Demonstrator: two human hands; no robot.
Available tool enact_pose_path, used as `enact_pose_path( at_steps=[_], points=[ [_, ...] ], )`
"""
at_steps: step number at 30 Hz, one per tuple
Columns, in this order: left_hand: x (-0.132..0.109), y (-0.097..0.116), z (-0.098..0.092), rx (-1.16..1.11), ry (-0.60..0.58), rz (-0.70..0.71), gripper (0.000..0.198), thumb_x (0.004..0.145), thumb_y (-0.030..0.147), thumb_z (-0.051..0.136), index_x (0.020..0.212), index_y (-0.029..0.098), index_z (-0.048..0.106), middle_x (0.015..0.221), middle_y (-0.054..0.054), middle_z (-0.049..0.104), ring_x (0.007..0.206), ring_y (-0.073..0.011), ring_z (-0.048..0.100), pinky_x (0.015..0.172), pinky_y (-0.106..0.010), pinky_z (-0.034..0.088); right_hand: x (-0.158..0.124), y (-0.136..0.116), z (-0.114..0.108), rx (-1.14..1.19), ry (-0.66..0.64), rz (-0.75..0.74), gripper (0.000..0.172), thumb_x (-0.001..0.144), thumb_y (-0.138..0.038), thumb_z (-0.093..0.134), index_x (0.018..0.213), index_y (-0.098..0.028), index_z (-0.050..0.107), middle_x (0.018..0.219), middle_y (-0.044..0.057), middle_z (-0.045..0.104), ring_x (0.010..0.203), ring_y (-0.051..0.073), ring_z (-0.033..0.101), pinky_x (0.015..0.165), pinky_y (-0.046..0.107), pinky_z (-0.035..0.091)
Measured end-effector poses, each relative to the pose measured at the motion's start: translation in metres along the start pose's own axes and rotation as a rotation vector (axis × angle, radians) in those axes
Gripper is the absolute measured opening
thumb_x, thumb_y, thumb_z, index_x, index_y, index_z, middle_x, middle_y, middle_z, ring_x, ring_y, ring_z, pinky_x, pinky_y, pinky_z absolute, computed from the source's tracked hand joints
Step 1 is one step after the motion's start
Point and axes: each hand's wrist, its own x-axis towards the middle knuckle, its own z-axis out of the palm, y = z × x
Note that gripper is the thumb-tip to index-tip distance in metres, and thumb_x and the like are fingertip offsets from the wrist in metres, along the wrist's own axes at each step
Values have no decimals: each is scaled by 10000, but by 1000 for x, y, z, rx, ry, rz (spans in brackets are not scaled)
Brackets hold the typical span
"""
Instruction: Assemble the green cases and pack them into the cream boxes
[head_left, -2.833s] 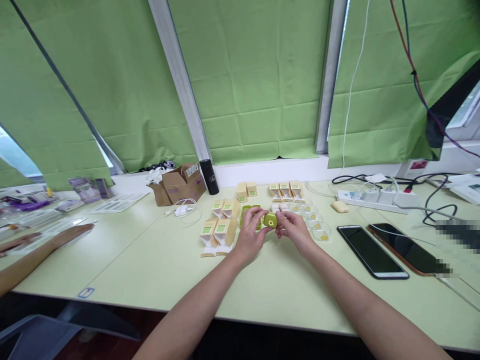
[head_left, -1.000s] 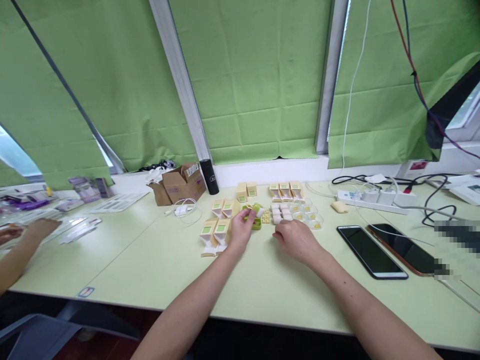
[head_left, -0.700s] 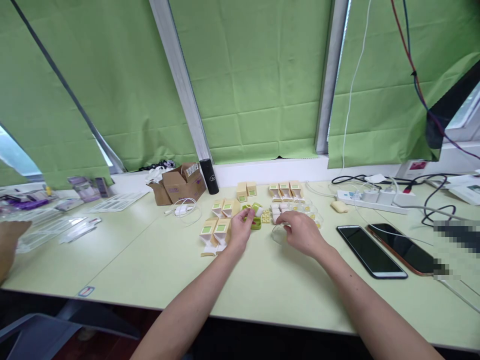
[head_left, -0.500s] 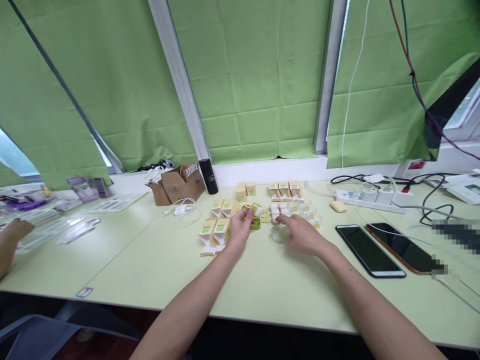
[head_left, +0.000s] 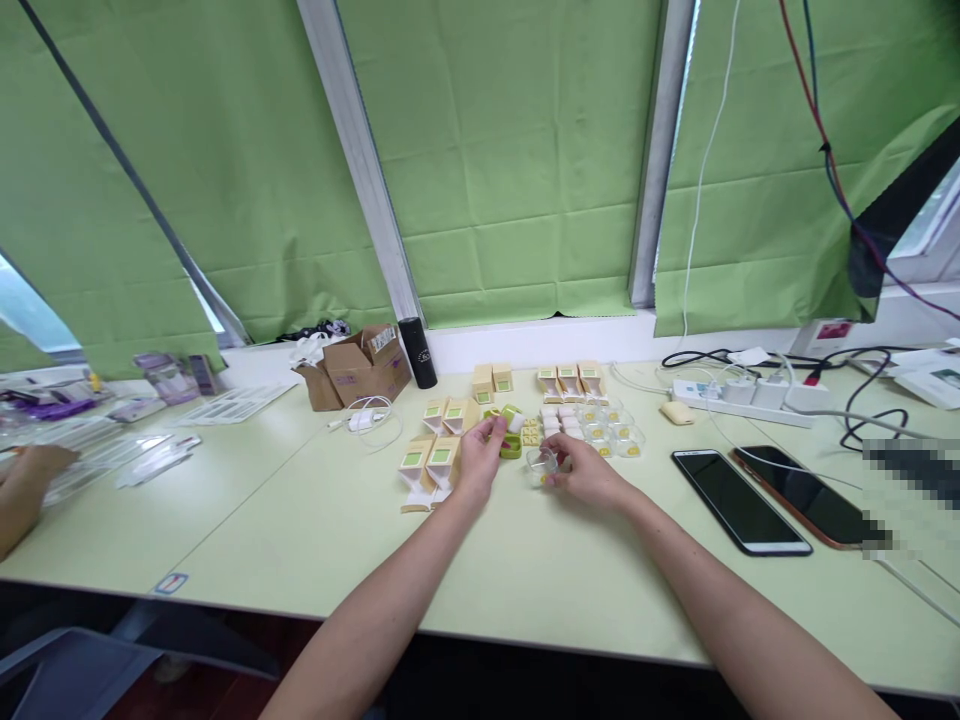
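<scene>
My left hand [head_left: 481,455] is closed on a small green case [head_left: 511,447], whose lid seems to be raised; a whitish part shows near the fingertips. To its right, my right hand [head_left: 585,472] grips a clear plastic cup [head_left: 537,466] by its right side, between thumb and fingers. Just behind the cup are small yellow pieces [head_left: 530,432] in a block and several pale pink-white pieces [head_left: 561,420] in rows. Several clear cups with yellow centres [head_left: 621,434] stand right of those. Opened cream boxes with green windows [head_left: 429,466] stand beside my left hand.
More cream boxes [head_left: 570,382] line the back of the table. A cardboard box [head_left: 367,370] and black cylinder [head_left: 417,353] stand at back left. Two phones [head_left: 739,500], a power strip [head_left: 750,400] and cables lie right. Another person's hand [head_left: 34,480] is at far left.
My right hand has closed on the clear cup and shifted it slightly left, towards the green case. My left hand has hardly moved. The other person's hand has shifted slightly right.
</scene>
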Motion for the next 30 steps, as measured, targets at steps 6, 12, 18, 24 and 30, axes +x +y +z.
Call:
enact_pose_path(
  at_steps=[6,12,18,24,30],
  points=[
    [0,0,-1,4,-17,3,600,745,734,823,862,146,791,856,-64,746,712,-130,612,638,-226,509,5,2,11,612,42,-3,584,687,-392,882,1208,-204,698,1044,61,723,1008,253,684,830,397,604],
    [-1,0,-1,5,-24,-2,625,738,752,816,870,141,796,834,-59,744,690,-132,607,632,-233,507,4,-4,22,1049,50,74,499,747,-520,920,1083,-219,705,989,63,764,910,262,771,872,467,641],
    [-1,0,0,-1,-24,-6,632,736,756,815,869,138,799,860,-72,755,703,-135,614,640,-232,510,5,-4,9,1058,140,189,362,910,-576,726,940,-241,591,878,81,771,876,280,799,967,497,629],
    [0,-3,-1,-8,-14,-12,633,724,760,821,868,143,804,855,-76,762,693,-136,623,634,-234,515,4,-6,9,1037,156,177,403,853,-599,761,939,-257,566,867,60,748,893,300,797,978,536,622],
    [1,-5,-1,-17,-8,-31,633,725,748,829,888,138,806,866,-74,767,684,-123,614,633,-229,515,6,-2,17,1029,246,112,633,613,-449,985,1092,-270,611,1003,14,693,887,236,748,835,451,651]
  ],
)
